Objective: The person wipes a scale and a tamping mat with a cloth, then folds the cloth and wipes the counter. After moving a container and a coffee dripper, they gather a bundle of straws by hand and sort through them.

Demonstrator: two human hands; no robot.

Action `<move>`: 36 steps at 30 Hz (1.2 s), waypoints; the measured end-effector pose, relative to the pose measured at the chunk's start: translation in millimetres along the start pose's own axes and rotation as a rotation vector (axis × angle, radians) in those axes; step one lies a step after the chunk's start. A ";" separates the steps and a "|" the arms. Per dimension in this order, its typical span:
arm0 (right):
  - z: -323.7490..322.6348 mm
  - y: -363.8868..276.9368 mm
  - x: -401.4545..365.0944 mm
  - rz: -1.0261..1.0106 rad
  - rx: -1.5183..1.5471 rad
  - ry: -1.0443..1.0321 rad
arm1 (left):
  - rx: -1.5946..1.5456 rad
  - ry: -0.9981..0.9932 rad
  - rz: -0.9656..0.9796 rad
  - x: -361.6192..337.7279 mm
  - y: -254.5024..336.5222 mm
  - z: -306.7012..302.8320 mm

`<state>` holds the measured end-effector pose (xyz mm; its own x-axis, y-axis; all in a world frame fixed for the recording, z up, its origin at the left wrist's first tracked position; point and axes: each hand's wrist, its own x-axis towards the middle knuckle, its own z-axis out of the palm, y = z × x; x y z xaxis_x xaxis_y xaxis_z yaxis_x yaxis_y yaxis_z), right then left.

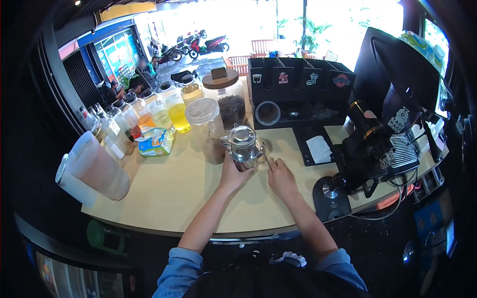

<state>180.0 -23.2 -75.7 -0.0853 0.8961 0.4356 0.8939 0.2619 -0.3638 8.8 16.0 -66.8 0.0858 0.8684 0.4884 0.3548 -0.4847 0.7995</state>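
Note:
A shiny metal coffee drip filter [242,141] with a lid sits on top of a small glass near the middle of the counter. My left hand [235,175] is wrapped round the glass below the filter, hiding most of it. Close beside the filter, my right hand [282,179] is closed on a thin metal handle [267,155], which looks like a spoon's. Its far end, near the glass, is hard to make out. Just behind my left hand stands a clear jar with a white lid [202,112].
A wood-lidded jar [222,99], bottles of coloured liquid [178,114], a blue-orange packet [155,143] and plastic pitchers [99,166] line the left. A black organizer [298,94] stands behind. On the right are a black mat with tissue [319,150], a tamping stand [332,204] and an espresso machine [365,149].

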 end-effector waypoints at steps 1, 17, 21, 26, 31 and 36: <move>-2.7 -3.0 0.3 0.015 0.059 -0.028 | 0.005 -0.007 -0.012 -0.2 -2.7 0.2; 2.1 12.4 -26.5 0.020 0.319 0.159 | 0.058 -0.080 -0.139 -38.7 6.5 -19.7; -16.6 2.8 -73.0 -0.031 0.341 0.168 | 0.174 -0.050 -0.032 -108.7 10.2 -34.7; -50.6 -34.0 -171.7 -0.084 0.320 0.249 | 0.142 -0.164 0.116 -199.0 76.2 -65.9; -44.5 -29.3 -327.8 0.083 0.421 0.052 | 0.010 -0.256 0.038 -308.7 58.8 -52.7; -11.1 43.8 -557.0 0.595 0.098 -0.878 | 0.244 -0.767 -0.318 -483.9 -56.9 -4.5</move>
<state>271.6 -514.9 -325.1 0.0310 0.8236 -0.5663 0.8603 -0.3104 -0.4043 -57.1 -377.2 -347.1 0.5220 0.8322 -0.1868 0.6511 -0.2473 0.7176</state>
